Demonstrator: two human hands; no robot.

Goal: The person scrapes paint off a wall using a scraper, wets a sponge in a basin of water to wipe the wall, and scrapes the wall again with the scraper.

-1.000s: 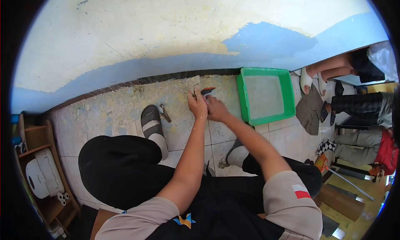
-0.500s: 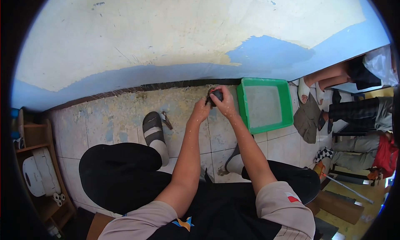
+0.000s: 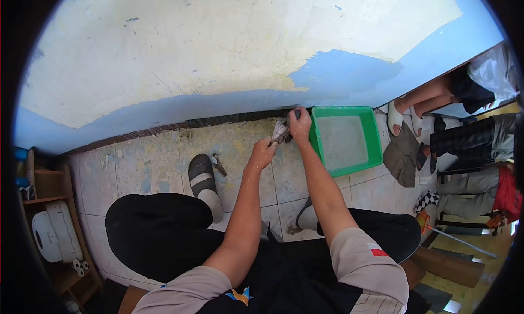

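My left hand (image 3: 262, 152) is closed round the lower end of a greyish, wet-looking item (image 3: 280, 132) that I cannot identify. Just to its right, my right hand (image 3: 299, 124) is closed on a dark object whose shape is mostly hidden by the fingers. Both hands are close together above the paint-stained tile floor, near the foot of the wall. Beside my right hand stands a green tray (image 3: 375, 140) holding cloudy liquid. A small metal tool (image 3: 219, 165) lies on the floor by my left sandal (image 3: 202, 175).
A peeling cream and blue wall (image 3: 218, 46) rises in front. Wooden shelves (image 3: 50, 187) stand at the left. On the right are a crumpled grey-brown cloth (image 3: 402, 157), several people's legs and feet, a long-handled tool (image 3: 461, 241) and a cardboard box (image 3: 448, 266).
My hands have moved right from their earlier place, and the greyish item now shows between them. The dark object in my right hand has shifted up and right.
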